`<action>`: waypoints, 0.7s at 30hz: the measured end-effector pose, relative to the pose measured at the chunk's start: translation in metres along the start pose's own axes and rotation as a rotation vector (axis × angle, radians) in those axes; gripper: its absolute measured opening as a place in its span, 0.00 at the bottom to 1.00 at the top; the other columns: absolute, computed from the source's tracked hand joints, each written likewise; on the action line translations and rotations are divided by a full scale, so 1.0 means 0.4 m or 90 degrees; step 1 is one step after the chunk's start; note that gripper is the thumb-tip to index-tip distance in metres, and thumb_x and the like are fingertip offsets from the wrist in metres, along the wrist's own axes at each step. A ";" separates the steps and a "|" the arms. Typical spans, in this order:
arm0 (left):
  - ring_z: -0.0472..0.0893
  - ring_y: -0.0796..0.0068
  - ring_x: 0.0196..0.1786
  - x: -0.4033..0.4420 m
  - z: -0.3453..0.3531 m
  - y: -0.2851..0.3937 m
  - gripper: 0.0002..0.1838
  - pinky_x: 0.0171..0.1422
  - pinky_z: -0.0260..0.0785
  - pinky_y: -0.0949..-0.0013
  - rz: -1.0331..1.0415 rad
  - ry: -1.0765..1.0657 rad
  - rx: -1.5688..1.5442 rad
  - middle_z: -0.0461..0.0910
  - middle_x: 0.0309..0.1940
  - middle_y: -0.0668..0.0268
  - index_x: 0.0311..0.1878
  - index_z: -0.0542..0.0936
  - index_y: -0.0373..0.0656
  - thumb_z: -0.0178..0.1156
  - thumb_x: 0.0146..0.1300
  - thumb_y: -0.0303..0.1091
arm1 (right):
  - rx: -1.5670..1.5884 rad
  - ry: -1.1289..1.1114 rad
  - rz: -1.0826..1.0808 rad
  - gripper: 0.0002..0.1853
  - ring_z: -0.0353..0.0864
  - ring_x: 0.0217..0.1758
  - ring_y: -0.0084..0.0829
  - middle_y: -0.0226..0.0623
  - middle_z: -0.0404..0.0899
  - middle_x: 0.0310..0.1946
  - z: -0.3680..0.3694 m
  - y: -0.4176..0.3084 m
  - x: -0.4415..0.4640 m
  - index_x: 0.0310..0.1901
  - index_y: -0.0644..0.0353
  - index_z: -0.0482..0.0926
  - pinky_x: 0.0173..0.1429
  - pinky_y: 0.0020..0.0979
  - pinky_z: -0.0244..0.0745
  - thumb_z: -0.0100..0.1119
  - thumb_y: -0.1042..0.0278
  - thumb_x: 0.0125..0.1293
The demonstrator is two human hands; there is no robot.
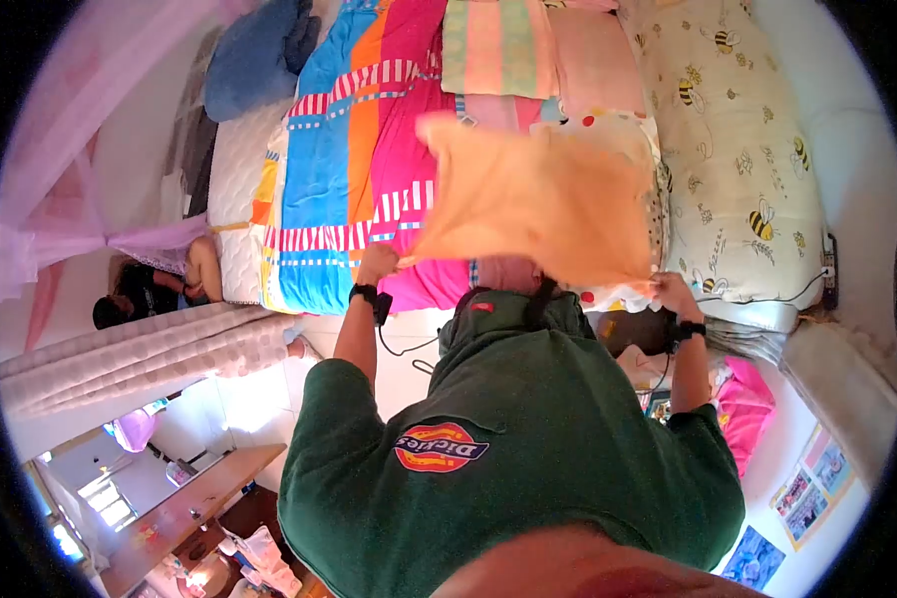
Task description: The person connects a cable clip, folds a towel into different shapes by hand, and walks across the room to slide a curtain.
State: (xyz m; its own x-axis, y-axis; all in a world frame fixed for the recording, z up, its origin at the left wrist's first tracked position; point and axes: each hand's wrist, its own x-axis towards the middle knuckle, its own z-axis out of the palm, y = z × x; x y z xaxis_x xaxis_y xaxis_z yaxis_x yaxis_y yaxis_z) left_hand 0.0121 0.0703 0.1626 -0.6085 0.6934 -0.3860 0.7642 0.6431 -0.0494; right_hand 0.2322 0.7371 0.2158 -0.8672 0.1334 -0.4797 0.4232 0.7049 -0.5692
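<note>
An orange cloth [533, 194] is spread in the air over the bed, its far edge blurred by motion. My left hand [376, 263] is closed on its near left corner. The near right corner is pinched in my right hand [674, 296]. Whether the cloth is a garment or a plain piece of fabric, I cannot tell. Beneath and beyond it lie a blue, orange and magenta bedspread [319, 174], a folded pastel checked cloth [498, 50] and a folded pink cloth [595, 62]. Both wrists wear black bands with cables.
Folded denim [254, 58] lies at the bed's far left. A bee-print bedcover [738, 149] runs along the right side. Another person [159, 284] is low down at the left, near a pale curtain [149, 354]. A wooden ledge [184, 518] stands at lower left.
</note>
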 end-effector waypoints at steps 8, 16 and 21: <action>0.82 0.70 0.27 0.196 -0.404 -0.156 0.13 0.31 0.73 0.64 -0.395 0.257 -0.442 0.81 0.21 0.59 0.25 0.82 0.40 0.58 0.52 0.41 | -0.059 0.217 -0.252 0.14 0.81 0.35 0.31 0.42 0.82 0.32 -0.367 -0.171 0.100 0.42 0.66 0.79 0.43 0.30 0.75 0.49 0.81 0.54; 0.81 0.72 0.30 0.049 -0.959 -0.145 0.04 0.36 0.72 0.71 -0.195 1.088 -0.508 0.82 0.28 0.58 0.30 0.79 0.37 0.57 0.55 0.26 | 0.055 0.772 -0.350 0.13 0.80 0.44 0.27 0.38 0.82 0.39 -0.660 -0.560 -0.104 0.49 0.62 0.77 0.50 0.28 0.73 0.46 0.72 0.68; 0.79 0.68 0.31 0.021 -0.715 -0.069 0.04 0.37 0.70 0.68 -0.276 0.913 -0.393 0.79 0.28 0.58 0.34 0.77 0.36 0.58 0.57 0.26 | -0.111 0.756 -0.175 0.11 0.80 0.39 0.36 0.42 0.81 0.35 -0.492 -0.395 -0.103 0.43 0.61 0.78 0.45 0.34 0.73 0.43 0.69 0.68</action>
State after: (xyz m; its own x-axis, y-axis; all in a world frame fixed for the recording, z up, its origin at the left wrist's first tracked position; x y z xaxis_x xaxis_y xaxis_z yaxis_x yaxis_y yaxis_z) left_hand -0.0753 0.1515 0.4241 -0.7033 -0.0761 0.7068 0.5083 0.6413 0.5748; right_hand 0.1494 0.7572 0.4569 -0.6604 0.4524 0.5994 0.2265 0.8810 -0.4153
